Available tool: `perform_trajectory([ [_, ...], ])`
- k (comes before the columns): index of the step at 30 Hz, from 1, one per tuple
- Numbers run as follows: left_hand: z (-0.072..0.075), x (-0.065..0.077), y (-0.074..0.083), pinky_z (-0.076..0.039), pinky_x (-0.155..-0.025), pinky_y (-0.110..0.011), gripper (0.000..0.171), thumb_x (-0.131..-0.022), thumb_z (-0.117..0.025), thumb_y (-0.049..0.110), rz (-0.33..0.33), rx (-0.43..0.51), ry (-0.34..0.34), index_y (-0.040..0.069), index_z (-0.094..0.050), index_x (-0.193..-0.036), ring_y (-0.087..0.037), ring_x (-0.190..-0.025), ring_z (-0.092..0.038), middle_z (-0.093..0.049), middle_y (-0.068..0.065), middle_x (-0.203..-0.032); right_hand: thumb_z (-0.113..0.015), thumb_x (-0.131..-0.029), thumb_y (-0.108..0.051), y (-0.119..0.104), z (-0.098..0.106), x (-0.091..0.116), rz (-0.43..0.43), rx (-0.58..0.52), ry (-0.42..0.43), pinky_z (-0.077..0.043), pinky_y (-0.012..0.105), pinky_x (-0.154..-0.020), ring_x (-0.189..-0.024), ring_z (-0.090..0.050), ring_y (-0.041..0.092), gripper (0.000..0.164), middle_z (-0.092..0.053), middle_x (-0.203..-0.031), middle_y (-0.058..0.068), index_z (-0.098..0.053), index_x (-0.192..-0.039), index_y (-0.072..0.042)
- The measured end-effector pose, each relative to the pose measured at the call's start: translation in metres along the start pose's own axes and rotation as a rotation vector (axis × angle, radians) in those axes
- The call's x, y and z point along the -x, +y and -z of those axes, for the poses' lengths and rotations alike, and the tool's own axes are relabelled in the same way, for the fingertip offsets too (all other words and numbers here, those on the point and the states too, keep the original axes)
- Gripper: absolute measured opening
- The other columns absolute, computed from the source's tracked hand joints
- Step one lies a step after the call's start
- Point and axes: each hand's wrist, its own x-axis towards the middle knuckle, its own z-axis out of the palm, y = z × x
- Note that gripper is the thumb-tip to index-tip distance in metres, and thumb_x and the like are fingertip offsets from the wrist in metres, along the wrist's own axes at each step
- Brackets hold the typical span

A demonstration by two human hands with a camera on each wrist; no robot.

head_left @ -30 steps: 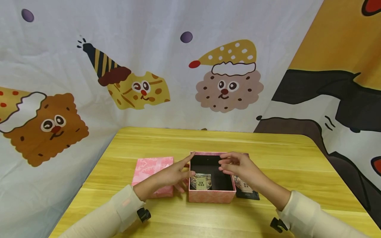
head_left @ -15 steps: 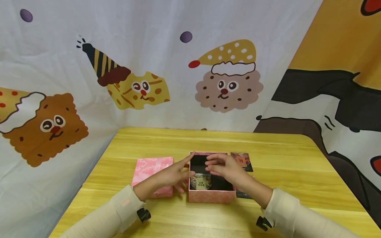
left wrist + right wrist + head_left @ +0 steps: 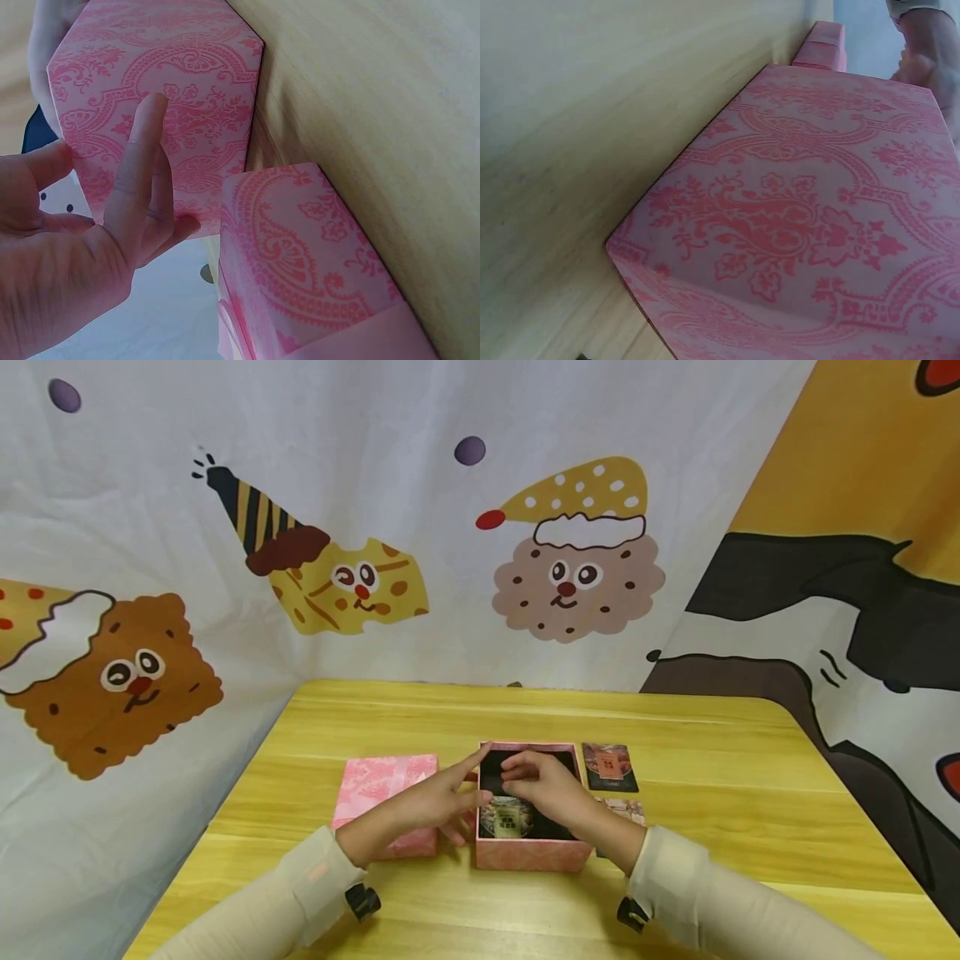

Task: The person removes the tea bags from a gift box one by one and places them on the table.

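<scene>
A pink patterned box (image 3: pixel 534 855) with a black inside stands without its lid on the table. A small dark packet (image 3: pixel 497 818) with a greenish label lies at its near left inside. My left hand (image 3: pixel 431 799) touches the box's left wall, fingers and thumb spread, as the left wrist view also shows of the hand (image 3: pixel 124 214). My right hand (image 3: pixel 553 791) is over the box's opening, fingers slightly bent above the packet, and nothing shows between them. Only the box's outer wall (image 3: pixel 795 202) shows in the right wrist view; the right hand is hidden there.
Left of the box lies a pink lid (image 3: pixel 382 777) with a ribbon band. On its right are a dark packet with a red label (image 3: pixel 611 766) and a second packet (image 3: pixel 628 812), partly behind my right arm. A cartoon-printed cloth (image 3: pixel 450 660) hangs behind the table.
My right hand has moved left, from the box's right edge to over its middle. The packets on the right have come into fuller view. The left hand keeps its place.
</scene>
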Motion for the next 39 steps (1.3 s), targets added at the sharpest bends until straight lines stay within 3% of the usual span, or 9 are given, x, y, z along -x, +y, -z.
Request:
perform_trajectory([
  [5,-0.0002,0.0004,-0.0001,-0.064,-0.064,-0.053,0.078,-0.107,-0.059,0.028,-0.001,-0.003,-0.001,0.042,-0.010,-0.165,-0.044,-0.075,-0.072,-0.030,-0.030,-0.161,-0.075,-0.092,-0.010,-0.0009,-0.0053,-0.0005,-0.039,0.181,0.022,-0.058,0.048,-0.090,-0.109,-0.066,0.028,0.038,-0.067,-0.124,0.015,-0.066,-0.128,-0.001],
  [10,-0.0003,0.0007,0.0007,-0.064,-0.064,-0.053,0.078,-0.107,-0.059,0.026,0.000,-0.005,-0.002,0.040,-0.009,-0.166,-0.042,-0.074,-0.072,-0.032,-0.030,-0.160,-0.076,-0.091,-0.008,-0.0015,-0.0058,0.0009,-0.029,0.244,0.000,-0.059,0.050,-0.089,-0.110,-0.066,0.033,0.038,-0.066,-0.124,0.015,-0.066,-0.127,-0.003],
  [16,-0.0006,0.0009,0.0009,-0.064,-0.063,-0.053,0.078,-0.107,-0.059,0.027,-0.005,-0.015,-0.002,0.040,-0.009,-0.166,-0.042,-0.074,-0.072,-0.033,-0.031,-0.159,-0.078,-0.089,-0.007,-0.0032,-0.0058,0.0020,-0.034,0.288,-0.021,-0.057,0.055,-0.091,-0.111,-0.065,0.037,0.040,-0.065,-0.128,0.017,-0.066,-0.127,-0.004],
  [21,-0.0004,0.0005,0.0004,-0.064,-0.063,-0.052,0.077,-0.108,-0.058,0.025,-0.003,-0.012,-0.001,0.042,-0.010,-0.165,-0.040,-0.071,-0.071,-0.031,-0.029,-0.161,-0.080,-0.085,-0.001,-0.0036,-0.0053,0.0015,-0.021,0.299,-0.017,-0.059,0.050,-0.084,-0.101,-0.066,0.031,0.041,-0.065,-0.121,0.015,-0.067,-0.124,-0.004],
  [28,0.0000,0.0003,0.0008,-0.064,-0.063,-0.053,0.077,-0.108,-0.058,0.026,0.007,-0.011,0.005,0.043,-0.010,-0.165,-0.038,-0.070,-0.071,-0.033,-0.031,-0.159,-0.083,-0.083,0.001,-0.0055,-0.0067,0.0031,-0.043,0.322,0.003,-0.059,0.048,-0.084,-0.112,-0.063,0.030,0.043,-0.067,-0.120,0.010,-0.068,-0.121,-0.012],
  [31,-0.0004,0.0003,0.0010,-0.064,-0.063,-0.053,0.077,-0.107,-0.058,0.027,0.008,-0.011,0.005,0.042,-0.010,-0.165,-0.037,-0.070,-0.071,-0.038,-0.031,-0.155,-0.083,-0.084,-0.001,-0.0054,-0.0068,0.0036,-0.040,0.319,0.008,-0.060,0.044,-0.079,-0.101,-0.066,0.027,0.037,-0.069,-0.112,0.008,-0.069,-0.117,-0.011],
  [36,-0.0011,0.0002,0.0012,-0.064,-0.063,-0.052,0.077,-0.107,-0.059,0.028,0.007,-0.015,0.009,0.043,-0.010,-0.165,-0.033,-0.069,-0.071,-0.038,-0.029,-0.156,-0.080,-0.089,-0.004,-0.0054,-0.0057,0.0046,0.014,0.343,0.044,-0.052,0.032,-0.061,-0.067,-0.060,0.016,0.022,-0.066,-0.083,0.003,-0.070,-0.108,-0.006],
  [39,-0.0014,0.0000,0.0010,-0.064,-0.063,-0.053,0.077,-0.108,-0.058,0.028,0.008,-0.015,0.009,0.043,-0.010,-0.165,-0.030,-0.068,-0.071,-0.041,-0.029,-0.153,-0.078,-0.091,-0.006,-0.0060,-0.0058,0.0059,0.038,0.365,0.079,-0.050,0.030,-0.059,-0.061,-0.058,0.013,0.018,-0.066,-0.080,0.001,-0.069,-0.107,-0.005],
])
